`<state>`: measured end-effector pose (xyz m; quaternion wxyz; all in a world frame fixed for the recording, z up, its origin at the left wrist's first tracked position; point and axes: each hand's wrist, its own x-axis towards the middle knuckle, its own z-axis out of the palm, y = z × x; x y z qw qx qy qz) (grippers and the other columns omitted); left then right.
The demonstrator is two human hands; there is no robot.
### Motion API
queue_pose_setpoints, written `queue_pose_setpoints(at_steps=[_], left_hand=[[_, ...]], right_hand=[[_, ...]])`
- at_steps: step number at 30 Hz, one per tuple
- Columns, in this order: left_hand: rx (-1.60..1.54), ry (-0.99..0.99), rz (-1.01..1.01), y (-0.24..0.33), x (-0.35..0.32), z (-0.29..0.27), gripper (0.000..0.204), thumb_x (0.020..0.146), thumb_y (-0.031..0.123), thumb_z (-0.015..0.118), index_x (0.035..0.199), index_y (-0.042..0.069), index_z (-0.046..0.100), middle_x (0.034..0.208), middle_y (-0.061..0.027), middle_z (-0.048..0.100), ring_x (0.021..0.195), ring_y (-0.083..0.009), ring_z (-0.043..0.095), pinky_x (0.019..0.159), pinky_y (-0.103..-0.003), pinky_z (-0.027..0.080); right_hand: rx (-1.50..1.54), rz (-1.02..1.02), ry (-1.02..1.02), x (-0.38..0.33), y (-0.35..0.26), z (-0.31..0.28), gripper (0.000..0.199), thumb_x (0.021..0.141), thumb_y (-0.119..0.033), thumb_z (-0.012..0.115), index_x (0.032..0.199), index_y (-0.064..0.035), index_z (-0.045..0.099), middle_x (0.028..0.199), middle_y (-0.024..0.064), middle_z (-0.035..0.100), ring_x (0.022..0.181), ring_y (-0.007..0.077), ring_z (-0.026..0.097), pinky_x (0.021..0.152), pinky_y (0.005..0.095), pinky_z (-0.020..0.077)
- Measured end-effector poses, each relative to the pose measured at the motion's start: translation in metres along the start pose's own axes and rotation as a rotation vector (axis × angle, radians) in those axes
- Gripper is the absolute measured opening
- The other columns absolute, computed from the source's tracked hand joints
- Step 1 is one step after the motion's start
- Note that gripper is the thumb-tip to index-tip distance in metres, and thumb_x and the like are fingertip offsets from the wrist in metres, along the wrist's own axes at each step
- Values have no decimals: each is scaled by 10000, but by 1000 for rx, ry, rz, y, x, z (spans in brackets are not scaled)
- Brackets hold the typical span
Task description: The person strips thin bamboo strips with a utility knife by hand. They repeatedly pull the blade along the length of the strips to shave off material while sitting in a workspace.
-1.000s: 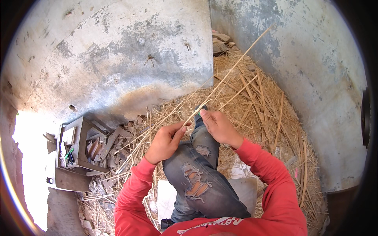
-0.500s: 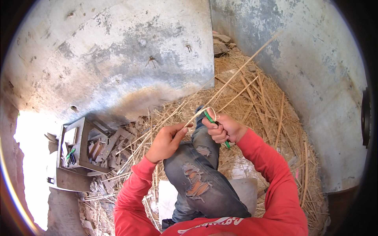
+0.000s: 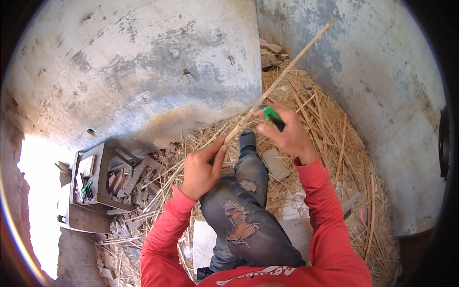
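Observation:
My left hand [image 3: 200, 172] pinches the lower end of a long, thin wooden strip [image 3: 285, 72] between thumb and fingers, above my left knee. From there the strip slants up and to the right, its far end in front of the grey wall. My right hand [image 3: 290, 136] is wrapped round a green utility knife [image 3: 273, 118], close beside the strip's middle. The knife's tip is blurred, and I cannot tell whether it touches the wood. My ripped jeans [image 3: 239, 215] lie below both hands.
Straw-like shavings and loose strips [image 3: 320, 119] cover the floor. A small wooden stool [image 3: 98, 177] lies on its side at left among wood scraps, with another green-handled tool [image 3: 87, 190] on it. Weathered grey walls [image 3: 143, 62] curve round behind and to the right [image 3: 382, 105].
My right hand has moved up and right with the knife, farther from my left hand. The strip now shows a broader face. A pale curl of shaving at the knife is no longer visible.

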<state>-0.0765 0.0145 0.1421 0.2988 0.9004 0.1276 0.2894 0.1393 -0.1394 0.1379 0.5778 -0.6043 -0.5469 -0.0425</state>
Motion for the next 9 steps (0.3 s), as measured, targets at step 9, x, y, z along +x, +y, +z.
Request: queue_pose_setpoints(at_steps=[9], left_hand=[[16, 51, 7, -2, 0, 6, 286, 991, 162, 657, 1237, 23, 701, 871, -243, 719, 697, -271, 731, 669, -326, 547]], right_hand=[[-369, 189, -124, 2, -28, 32, 435, 792, -436, 852, 946, -44, 743, 798, 160, 697, 716, 295, 694, 656, 381, 526]])
